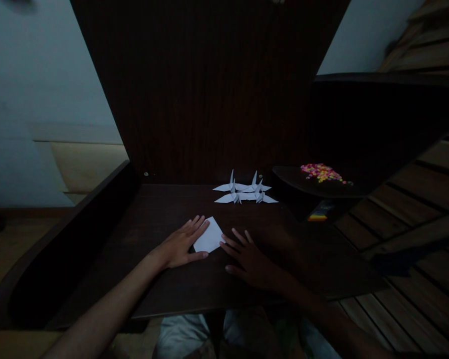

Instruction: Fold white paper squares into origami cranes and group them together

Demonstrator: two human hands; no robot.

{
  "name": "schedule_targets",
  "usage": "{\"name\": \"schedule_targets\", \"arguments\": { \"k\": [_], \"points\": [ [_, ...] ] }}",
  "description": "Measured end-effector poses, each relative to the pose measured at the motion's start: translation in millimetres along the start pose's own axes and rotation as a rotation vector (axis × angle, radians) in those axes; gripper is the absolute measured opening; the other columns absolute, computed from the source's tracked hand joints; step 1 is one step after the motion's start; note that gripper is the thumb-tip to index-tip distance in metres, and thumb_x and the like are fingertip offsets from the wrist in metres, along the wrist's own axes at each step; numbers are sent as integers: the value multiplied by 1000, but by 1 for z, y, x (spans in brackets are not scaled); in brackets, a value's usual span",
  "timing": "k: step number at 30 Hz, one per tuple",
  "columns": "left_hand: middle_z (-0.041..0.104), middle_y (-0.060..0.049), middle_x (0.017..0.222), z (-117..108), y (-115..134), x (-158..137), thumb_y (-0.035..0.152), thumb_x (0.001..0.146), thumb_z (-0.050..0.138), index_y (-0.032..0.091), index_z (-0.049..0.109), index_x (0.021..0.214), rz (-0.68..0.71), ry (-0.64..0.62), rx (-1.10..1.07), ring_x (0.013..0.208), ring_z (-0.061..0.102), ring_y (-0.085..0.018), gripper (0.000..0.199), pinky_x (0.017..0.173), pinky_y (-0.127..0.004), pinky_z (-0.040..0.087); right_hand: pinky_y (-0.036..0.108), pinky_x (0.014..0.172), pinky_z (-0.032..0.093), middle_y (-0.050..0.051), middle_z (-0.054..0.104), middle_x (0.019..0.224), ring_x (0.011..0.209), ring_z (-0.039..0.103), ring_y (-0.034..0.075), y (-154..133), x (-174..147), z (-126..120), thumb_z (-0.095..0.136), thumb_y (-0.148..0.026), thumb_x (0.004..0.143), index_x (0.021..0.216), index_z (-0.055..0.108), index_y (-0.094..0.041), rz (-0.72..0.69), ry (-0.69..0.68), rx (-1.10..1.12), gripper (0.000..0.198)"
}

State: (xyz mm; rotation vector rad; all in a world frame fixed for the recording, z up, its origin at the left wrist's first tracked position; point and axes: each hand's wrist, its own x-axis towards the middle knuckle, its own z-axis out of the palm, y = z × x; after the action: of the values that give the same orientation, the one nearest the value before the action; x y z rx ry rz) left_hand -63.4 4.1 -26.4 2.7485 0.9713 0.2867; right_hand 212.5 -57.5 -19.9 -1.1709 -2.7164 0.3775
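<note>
A folded piece of white paper (210,236) lies flat on the dark wooden desk, its outline roughly a kite with a point at the top. My left hand (183,244) rests on the paper's left side, fingers stretched out and thumb along its lower edge. On the other side, my right hand (249,259) is spread, with its fingertips touching the paper's right corner. Behind the paper, several white origami cranes (243,192) stand close together near the back panel.
The desk (134,284) has a raised side wall (60,254) on the left. At right, a corner shelf (292,179) bears a pile of small colourful pieces (322,172). Beneath it is a small item with a yellow-orange edge (318,218). Wooden slats (419,224) lie farther right.
</note>
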Motion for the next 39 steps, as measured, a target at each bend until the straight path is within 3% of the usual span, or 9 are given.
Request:
{"name": "schedule_targets", "arguments": {
  "k": [4,7,9,15,22,30,34,39],
  "points": [
    [14,-14,154,-6,-7,1,63,85,42,18,5,149,-70,1,-11,142,10,-28,86,114,-48,18,52,110,25,11,41,143,137,27,27,1,-6,6,43,-41,93,139,38,-21,73,197,62,51],
    [19,-11,154,-10,-13,0,58,89,39,22,25,146,-90,-15,-15,142,13,-28,69,113,-51,18,44,98,42,13,56,122,116,49,24,2,-4,8,48,-34,90,125,54,-20,138,309,146,38],
    [23,-9,153,-12,-17,0,53,92,35,25,32,143,-88,-24,-30,141,15,-27,58,113,-52,18,40,89,47,11,62,106,102,55,23,4,2,7,52,-31,88,116,61,-20,128,340,206,31],
    [28,-6,151,-13,-19,2,46,96,30,26,38,140,-89,-28,-50,141,18,-26,49,113,-52,18,39,85,46,4,68,85,91,53,21,17,36,-4,59,-24,85,91,69,-21,-38,384,240,12],
    [28,-9,151,-15,-16,3,56,89,40,22,40,140,-119,-44,-41,140,19,-29,60,113,-52,19,41,96,40,9,60,116,111,46,24,37,65,-13,70,-30,77,93,71,-19,-138,225,206,19],
    [29,-13,150,-13,-17,2,57,86,45,17,30,144,-147,15,-39,140,21,-28,72,112,-47,25,39,94,41,9,60,108,104,51,21,42,86,-10,63,-26,82,112,64,-18,-18,240,228,31],
    [32,-13,149,-14,-16,2,51,89,44,16,36,141,-147,14,-24,140,22,-28,64,112,-48,26,29,74,47,5,60,93,79,55,15,41,93,-6,68,-22,77,114,63,-16,92,243,353,38],
    [38,-12,146,-13,-12,4,52,89,42,17,41,138,-139,33,-20,139,25,-28,60,111,-49,27,23,57,41,0,58,80,61,47,9,38,95,-1,71,-21,72,114,64,-16,179,260,454,43]
  ]
}}
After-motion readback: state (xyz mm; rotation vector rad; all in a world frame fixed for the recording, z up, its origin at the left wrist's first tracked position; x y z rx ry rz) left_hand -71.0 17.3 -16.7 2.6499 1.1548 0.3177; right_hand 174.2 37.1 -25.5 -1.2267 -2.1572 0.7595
